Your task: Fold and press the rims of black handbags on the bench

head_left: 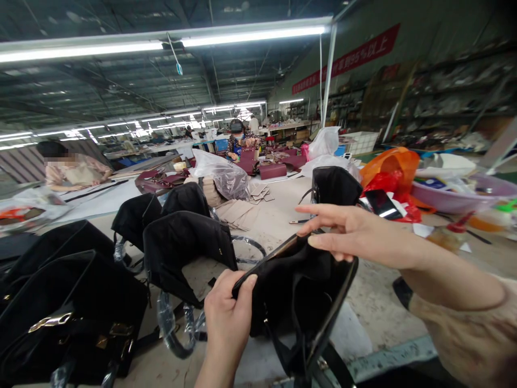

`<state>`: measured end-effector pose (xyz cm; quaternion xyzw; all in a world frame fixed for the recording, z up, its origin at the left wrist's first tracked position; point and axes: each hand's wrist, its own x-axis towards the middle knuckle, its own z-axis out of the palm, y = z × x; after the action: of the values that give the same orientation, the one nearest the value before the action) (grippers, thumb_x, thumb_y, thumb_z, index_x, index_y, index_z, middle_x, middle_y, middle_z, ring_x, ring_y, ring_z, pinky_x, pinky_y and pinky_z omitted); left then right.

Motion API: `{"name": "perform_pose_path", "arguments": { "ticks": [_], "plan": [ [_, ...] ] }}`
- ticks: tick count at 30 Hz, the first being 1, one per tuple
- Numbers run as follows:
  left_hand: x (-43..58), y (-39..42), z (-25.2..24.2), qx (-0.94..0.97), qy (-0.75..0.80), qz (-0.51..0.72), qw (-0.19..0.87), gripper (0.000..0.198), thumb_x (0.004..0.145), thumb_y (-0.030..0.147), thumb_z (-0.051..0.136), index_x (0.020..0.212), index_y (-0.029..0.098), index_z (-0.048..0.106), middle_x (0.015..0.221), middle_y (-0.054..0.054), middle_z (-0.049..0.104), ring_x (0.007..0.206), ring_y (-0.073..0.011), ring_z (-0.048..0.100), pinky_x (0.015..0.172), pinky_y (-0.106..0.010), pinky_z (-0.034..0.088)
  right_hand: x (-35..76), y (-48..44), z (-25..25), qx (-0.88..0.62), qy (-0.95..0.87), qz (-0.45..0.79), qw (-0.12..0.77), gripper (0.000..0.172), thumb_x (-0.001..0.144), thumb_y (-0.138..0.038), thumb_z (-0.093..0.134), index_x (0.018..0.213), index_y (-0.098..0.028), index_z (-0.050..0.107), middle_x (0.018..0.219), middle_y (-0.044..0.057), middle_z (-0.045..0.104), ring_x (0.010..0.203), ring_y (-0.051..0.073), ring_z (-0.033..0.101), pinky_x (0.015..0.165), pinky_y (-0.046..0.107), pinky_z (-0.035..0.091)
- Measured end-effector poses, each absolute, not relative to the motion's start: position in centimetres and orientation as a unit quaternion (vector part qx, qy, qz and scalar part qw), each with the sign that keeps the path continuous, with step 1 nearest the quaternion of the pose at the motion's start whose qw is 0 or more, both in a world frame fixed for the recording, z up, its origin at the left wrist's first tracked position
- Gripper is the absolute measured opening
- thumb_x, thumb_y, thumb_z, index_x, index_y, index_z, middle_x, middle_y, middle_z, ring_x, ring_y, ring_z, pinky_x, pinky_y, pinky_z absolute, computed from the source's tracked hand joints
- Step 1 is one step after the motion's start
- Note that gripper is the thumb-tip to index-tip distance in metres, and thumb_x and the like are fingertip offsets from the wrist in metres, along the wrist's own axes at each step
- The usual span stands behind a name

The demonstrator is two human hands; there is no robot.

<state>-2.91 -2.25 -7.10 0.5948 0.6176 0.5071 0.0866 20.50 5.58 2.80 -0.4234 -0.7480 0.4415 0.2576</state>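
Note:
A black handbag (299,275) stands tilted at the front edge of the table with its mouth open toward me. My left hand (229,307) grips the bag's left rim, thumb inside and fingers outside. Over the far right corner of the rim hovers my right hand (343,231), its fingers stretched out and apart. Whether its fingertips touch the rim I cannot tell. Inside the bag show dark lining and a strap; the bottom is hidden. Left of it lies another open black bag (188,245) with a plastic-wrapped handle (173,326).
More black bags (76,312) crowd the left. Ahead are beige card pieces (238,214), a clear plastic bag (224,172) and maroon pieces (272,171). A phone (382,203), orange bag (390,164) and lilac basin (464,191) sit right. A co-worker (78,170) is at far left.

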Motion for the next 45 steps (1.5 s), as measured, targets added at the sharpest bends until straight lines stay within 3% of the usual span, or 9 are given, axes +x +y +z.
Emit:
{"name": "perform_pose_path", "arguments": {
  "ticks": [3, 5, 9, 13, 22, 45],
  "plan": [
    [-2.9, -2.3, -7.0, 0.593, 0.620, 0.506, 0.091, 0.026, 0.085, 0.035, 0.056, 0.069, 0.019, 0.067, 0.066, 0.000, 0.061, 0.065, -0.0160, 0.058, 0.062, -0.025, 0.043, 19.6, 5.6, 1.5, -0.414, -0.834, 0.277, 0.237, 0.035, 0.078, -0.037, 0.067, 0.110, -0.022, 0.068, 0.095, 0.002, 0.068, 0.064, 0.012, 0.058, 0.059, 0.024, 0.048],
    [-2.9, -2.3, -6.9, 0.594, 0.618, 0.507, 0.094, 0.025, 0.085, 0.035, 0.056, 0.069, 0.019, 0.067, 0.066, 0.000, 0.060, 0.064, -0.0158, 0.058, 0.062, -0.025, 0.043, 18.7, 5.6, 0.7, -0.393, -0.876, 0.186, 0.207, 0.022, 0.077, -0.034, 0.068, 0.096, -0.021, 0.071, 0.091, 0.002, 0.067, 0.072, 0.014, 0.059, 0.067, 0.025, 0.046],
    [-2.8, -2.2, -6.9, 0.588, 0.623, 0.505, 0.102, 0.025, 0.085, 0.036, 0.056, 0.070, 0.020, 0.068, 0.066, 0.000, 0.059, 0.065, -0.0155, 0.056, 0.064, -0.025, 0.042, 17.8, 5.8, 0.0, -0.371, -0.909, 0.112, 0.156, 0.013, 0.083, -0.031, 0.064, 0.088, -0.021, 0.070, 0.089, 0.002, 0.068, 0.082, 0.016, 0.061, 0.074, 0.024, 0.043],
    [-3.0, -2.1, -6.9, 0.581, 0.631, 0.501, 0.117, 0.026, 0.085, 0.037, 0.056, 0.069, 0.019, 0.067, 0.065, 0.001, 0.058, 0.064, -0.0152, 0.055, 0.063, -0.025, 0.041, 17.4, 6.1, 0.2, -0.399, -0.908, 0.058, 0.109, 0.021, 0.090, -0.030, 0.055, 0.077, -0.020, 0.069, 0.078, 0.002, 0.069, 0.076, 0.016, 0.062, 0.069, 0.025, 0.042],
    [-3.0, -2.2, -6.8, 0.582, 0.634, 0.493, 0.131, 0.027, 0.085, 0.039, 0.055, 0.069, 0.019, 0.067, 0.066, 0.000, 0.058, 0.064, -0.0157, 0.055, 0.065, -0.026, 0.041, 15.8, 6.0, 0.2, -0.442, -0.893, -0.057, 0.065, 0.028, 0.095, -0.032, 0.045, 0.084, -0.017, 0.066, 0.086, 0.007, 0.069, 0.086, 0.022, 0.065, 0.072, 0.029, 0.045],
    [-3.6, -1.8, -7.3, 0.599, 0.619, 0.494, 0.118, 0.027, 0.084, 0.039, 0.057, 0.068, 0.019, 0.068, 0.064, 0.000, 0.059, 0.061, -0.0149, 0.055, 0.061, -0.024, 0.043, 15.8, 6.4, -0.6, -0.447, -0.886, -0.076, 0.099, 0.027, 0.094, -0.032, 0.045, 0.080, -0.019, 0.063, 0.080, 0.006, 0.068, 0.075, 0.021, 0.066, 0.066, 0.030, 0.044]
  ]
}}
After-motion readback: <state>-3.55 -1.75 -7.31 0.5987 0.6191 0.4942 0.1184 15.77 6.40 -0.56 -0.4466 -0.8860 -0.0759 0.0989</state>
